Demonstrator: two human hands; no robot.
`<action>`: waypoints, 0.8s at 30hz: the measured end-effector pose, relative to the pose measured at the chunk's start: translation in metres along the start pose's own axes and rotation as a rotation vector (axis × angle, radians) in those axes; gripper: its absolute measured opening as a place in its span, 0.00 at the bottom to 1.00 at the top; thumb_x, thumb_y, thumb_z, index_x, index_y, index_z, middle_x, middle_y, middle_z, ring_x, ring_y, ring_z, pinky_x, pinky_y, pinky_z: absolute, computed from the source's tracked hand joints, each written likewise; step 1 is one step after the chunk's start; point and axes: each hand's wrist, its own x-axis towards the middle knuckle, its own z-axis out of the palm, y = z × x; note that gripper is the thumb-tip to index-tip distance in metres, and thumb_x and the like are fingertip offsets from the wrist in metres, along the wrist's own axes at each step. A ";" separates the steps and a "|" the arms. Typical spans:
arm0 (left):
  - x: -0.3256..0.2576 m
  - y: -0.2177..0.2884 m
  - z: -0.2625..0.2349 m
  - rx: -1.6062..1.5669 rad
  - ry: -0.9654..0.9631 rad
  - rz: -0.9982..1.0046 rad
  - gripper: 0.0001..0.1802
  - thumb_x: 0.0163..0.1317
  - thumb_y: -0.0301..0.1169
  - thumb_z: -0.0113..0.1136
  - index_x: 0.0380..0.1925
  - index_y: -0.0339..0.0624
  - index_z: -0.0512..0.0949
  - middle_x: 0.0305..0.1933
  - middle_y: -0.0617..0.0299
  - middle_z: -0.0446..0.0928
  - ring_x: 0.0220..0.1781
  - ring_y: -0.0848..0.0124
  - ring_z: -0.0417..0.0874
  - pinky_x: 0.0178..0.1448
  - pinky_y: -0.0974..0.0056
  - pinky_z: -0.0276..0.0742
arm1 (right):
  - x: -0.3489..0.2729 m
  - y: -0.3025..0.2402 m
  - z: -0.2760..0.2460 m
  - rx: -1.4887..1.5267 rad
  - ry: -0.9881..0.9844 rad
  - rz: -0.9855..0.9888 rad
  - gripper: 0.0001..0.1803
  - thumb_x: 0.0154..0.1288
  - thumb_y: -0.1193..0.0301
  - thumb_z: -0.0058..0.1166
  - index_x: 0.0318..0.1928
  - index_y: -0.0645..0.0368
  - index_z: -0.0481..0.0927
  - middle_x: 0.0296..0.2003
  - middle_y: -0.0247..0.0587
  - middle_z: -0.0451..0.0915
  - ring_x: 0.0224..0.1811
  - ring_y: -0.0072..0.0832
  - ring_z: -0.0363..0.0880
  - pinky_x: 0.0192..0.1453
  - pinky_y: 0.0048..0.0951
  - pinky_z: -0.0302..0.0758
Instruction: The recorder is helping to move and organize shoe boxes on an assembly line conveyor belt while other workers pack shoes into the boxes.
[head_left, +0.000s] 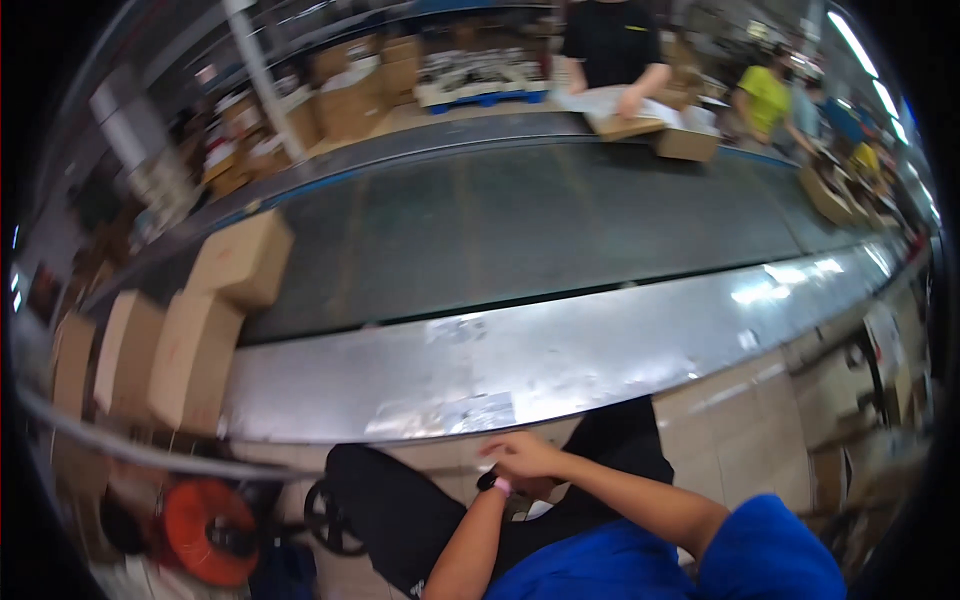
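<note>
Just short of the edge of a metal ledge (pixel 570 345), with little room ahead, our right hand (pixel 526 455) crosses our left hand (pixel 537 488) near the pink wristband (pixel 503 486) we wear on the left; whether either grips anything, we cannot tell. Brown cartons (pixel 197 355), contents hidden, stand at left, while a co-worker (pixel 612 45) handles a white-topped box (pixel 622 128) across the dark conveyor belt (pixel 470 225), strip lights (pixel 853 44) at far right.
</note>
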 end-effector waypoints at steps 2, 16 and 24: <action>0.017 0.038 -0.002 0.147 -0.066 0.103 0.21 0.71 0.46 0.64 0.52 0.46 0.92 0.54 0.48 0.92 0.52 0.53 0.94 0.56 0.50 0.88 | -0.056 0.075 -0.031 -0.287 0.169 0.142 0.20 0.77 0.65 0.58 0.65 0.55 0.87 0.57 0.56 0.91 0.58 0.52 0.92 0.65 0.48 0.87; -0.021 0.061 -0.021 -0.092 0.192 0.016 0.22 0.78 0.46 0.58 0.53 0.40 0.90 0.52 0.43 0.91 0.56 0.44 0.91 0.63 0.46 0.85 | -0.077 0.161 -0.037 0.060 -0.102 0.666 0.15 0.88 0.63 0.53 0.61 0.54 0.87 0.52 0.38 0.90 0.49 0.30 0.90 0.51 0.32 0.87; -0.046 0.050 -0.038 -0.147 -0.015 -0.134 0.31 0.82 0.59 0.54 0.62 0.46 0.87 0.54 0.49 0.91 0.57 0.54 0.91 0.63 0.53 0.84 | -0.055 0.164 -0.020 -0.027 -0.050 0.533 0.23 0.81 0.50 0.56 0.45 0.58 0.91 0.38 0.39 0.93 0.36 0.30 0.90 0.43 0.38 0.85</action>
